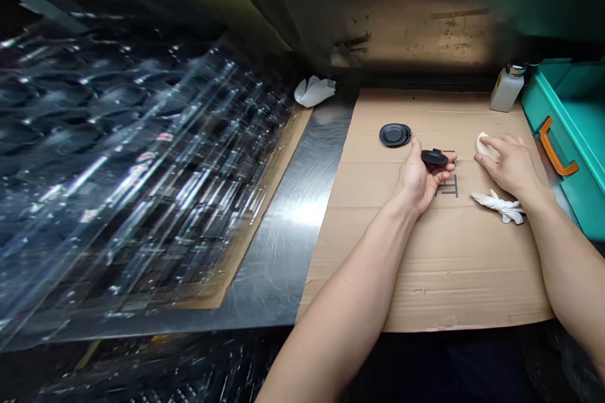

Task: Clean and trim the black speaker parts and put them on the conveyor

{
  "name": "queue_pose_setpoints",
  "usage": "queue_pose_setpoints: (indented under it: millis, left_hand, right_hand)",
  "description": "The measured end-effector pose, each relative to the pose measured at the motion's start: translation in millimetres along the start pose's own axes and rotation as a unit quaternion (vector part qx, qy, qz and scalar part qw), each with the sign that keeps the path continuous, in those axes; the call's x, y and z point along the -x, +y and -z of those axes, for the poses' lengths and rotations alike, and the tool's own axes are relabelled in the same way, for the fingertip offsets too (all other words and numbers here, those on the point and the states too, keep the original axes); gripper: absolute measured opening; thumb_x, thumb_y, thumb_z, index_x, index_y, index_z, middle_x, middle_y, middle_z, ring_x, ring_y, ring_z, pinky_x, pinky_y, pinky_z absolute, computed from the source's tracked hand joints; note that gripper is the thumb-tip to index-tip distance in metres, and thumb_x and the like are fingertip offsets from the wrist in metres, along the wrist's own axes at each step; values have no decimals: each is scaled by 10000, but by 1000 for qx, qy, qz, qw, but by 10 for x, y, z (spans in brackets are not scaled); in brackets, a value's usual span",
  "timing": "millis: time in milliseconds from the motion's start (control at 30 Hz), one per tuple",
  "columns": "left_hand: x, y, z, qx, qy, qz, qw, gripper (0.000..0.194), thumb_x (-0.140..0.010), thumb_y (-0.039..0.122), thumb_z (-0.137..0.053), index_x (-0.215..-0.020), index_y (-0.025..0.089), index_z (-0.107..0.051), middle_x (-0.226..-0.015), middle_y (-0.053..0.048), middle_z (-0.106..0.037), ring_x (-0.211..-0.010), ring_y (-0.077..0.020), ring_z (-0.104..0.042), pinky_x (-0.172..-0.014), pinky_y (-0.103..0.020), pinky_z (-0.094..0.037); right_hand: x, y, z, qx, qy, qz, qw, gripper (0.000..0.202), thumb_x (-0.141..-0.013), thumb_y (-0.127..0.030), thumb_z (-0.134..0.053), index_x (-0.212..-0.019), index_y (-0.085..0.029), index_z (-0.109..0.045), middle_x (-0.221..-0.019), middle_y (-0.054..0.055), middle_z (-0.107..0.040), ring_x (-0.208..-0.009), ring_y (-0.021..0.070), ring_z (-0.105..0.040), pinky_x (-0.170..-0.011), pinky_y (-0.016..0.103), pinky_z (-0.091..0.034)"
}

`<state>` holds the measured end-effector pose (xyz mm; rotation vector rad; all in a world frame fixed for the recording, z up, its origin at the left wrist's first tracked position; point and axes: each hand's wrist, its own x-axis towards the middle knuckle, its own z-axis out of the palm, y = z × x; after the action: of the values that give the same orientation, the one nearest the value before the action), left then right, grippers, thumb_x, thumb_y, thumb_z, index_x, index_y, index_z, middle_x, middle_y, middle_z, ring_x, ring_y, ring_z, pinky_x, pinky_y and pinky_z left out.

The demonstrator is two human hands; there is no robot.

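Note:
My left hand (422, 176) holds a small black round part (433, 157), tilted nearly edge-on, between thumb and fingers. Just up and left of it, a second black round part (395, 135) lies flat on the cardboard sheet (378, 233). On the right, my right hand (508, 164) has its thumb and fingers closed on a white pad (486, 146). Below that hand, a white cloth-wrapped stick (503, 206) rests on the cardboard.
Stacked clear plastic trays (142, 157) of dark parts fill the left side. Crumpled white tissue (314, 91) lies behind the metal tabletop (302, 195). A bottle (507, 88) and a teal bin (567, 157) with an orange handle (554, 151) stand at the right.

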<state>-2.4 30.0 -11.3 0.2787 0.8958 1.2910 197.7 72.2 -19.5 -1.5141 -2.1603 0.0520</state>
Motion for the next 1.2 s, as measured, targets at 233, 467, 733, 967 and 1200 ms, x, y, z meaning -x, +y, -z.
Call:
queue_pose_setpoints:
  millis: [233, 467, 733, 967, 1200]
  left_hand:
    - [4, -146, -45, 6, -11, -38, 999, 409, -1041, 434, -359, -1000, 111, -608, -833, -98, -717, -642, -140, -659, -601, -237, -515]
    - [34, -105, -43, 60, 5, -48, 997, 305, -1048, 341, -342, -976, 145, -565, -991, -131, -715, -853, -179, -717, -776, -302, -567]
    - [108, 96, -60, 121, 26, 22, 992, 479, -1039, 488, -250, -948, 116, -538, -961, -199, -672, -749, -185, -685, -583, -239, -560]
    - [105, 141, -72, 138, 41, 38, 989, 446, -1044, 453, -273, -1022, 87, -527, -939, -200, -663, -761, -191, -693, -562, -222, -561]
    - [110, 27, -85, 56, 19, -9, 998, 485, -1031, 524, -300, -980, 112, -551, -851, -164, -711, -613, -159, -666, -514, -229, -515]
  right_hand:
    - [185, -588, -21, -149, -5, 92, 985, 297, -987, -363, -533, -1205, -234, -688, -1192, 78, -706, -1057, 229, -614, -968, 381, -430]
    - [249, -573, 13, -29, -42, 50, 997, 250, -975, -355, -537, -1086, -255, -737, -1101, 95, -705, -1002, 245, -576, -934, 393, -415]
    - [181, -374, 241, 9, -4, -10, 1000, 257, -926, -413, -573, -1024, -228, -722, -1041, 118, -694, -1004, 285, -584, -874, 410, -433]
    - [312, -385, 501, -66, -252, 44, 964, 251, -770, -462, -753, -707, -240, -655, -623, -20, -628, -526, 132, -517, -522, 270, -329]
    - [201, -493, 517, -181, -120, 31, 976, 190, -925, -319, -539, -877, -208, -686, -749, 12, -708, -658, 154, -632, -610, 265, -416]
